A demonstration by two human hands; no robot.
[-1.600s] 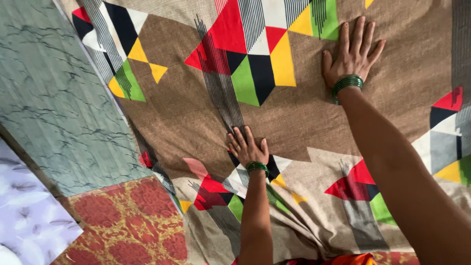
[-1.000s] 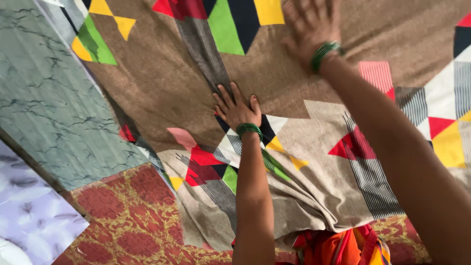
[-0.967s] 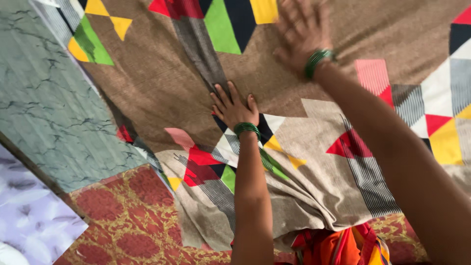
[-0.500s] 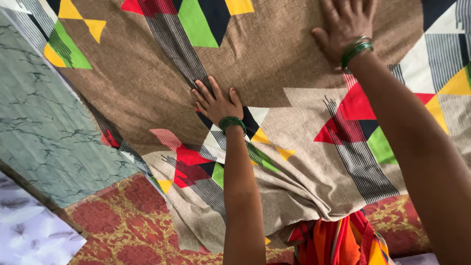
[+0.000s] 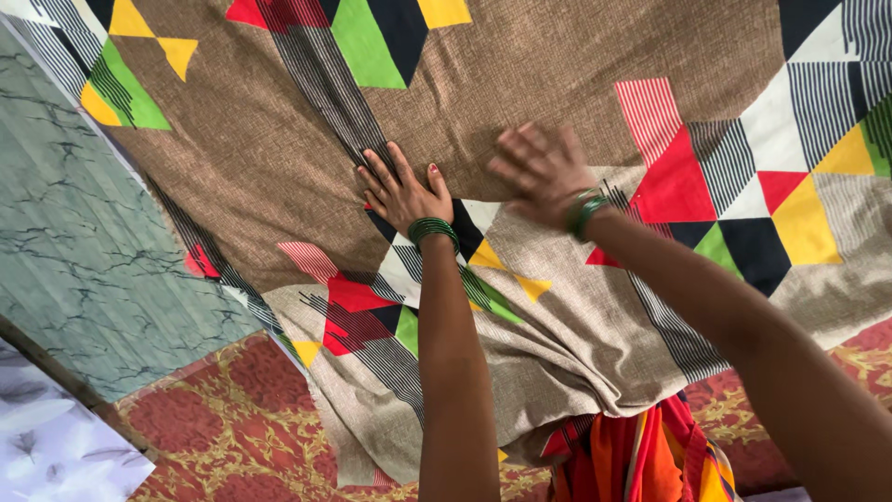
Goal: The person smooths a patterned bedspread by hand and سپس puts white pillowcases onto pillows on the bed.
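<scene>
At about nine o'clock lies a grey-green marbled surface, and below it, toward seven o'clock, a red and gold patterned mat with a pale lilac sheet at the corner. Over most of the view spreads the brown bedsheet printed with red, yellow, green, black and striped triangles; it runs from eleven o'clock across to three o'clock. The left hand, near the centre, lies palm down on the cloth where a lighter fold meets the darker brown layer, fingers spread apart and pressed flat, gripping nothing; green bangles ring its wrist. Just to its right, at about one o'clock from it, the right hand is blurred with movement just above or on the cloth, fingers apart and open, clamped on nothing; whether the palm touches the fabric I cannot tell. Its wrist also carries green bangles. As a judgement, the upper stretch of the sheet looks smooth and laid out, while the near edge at six o'clock is bunched in folds over an orange and red garment, so the flattening seems well begun but not finished there. At four o'clock more of the red and gold mat shows beyond the sheet's edge.
</scene>
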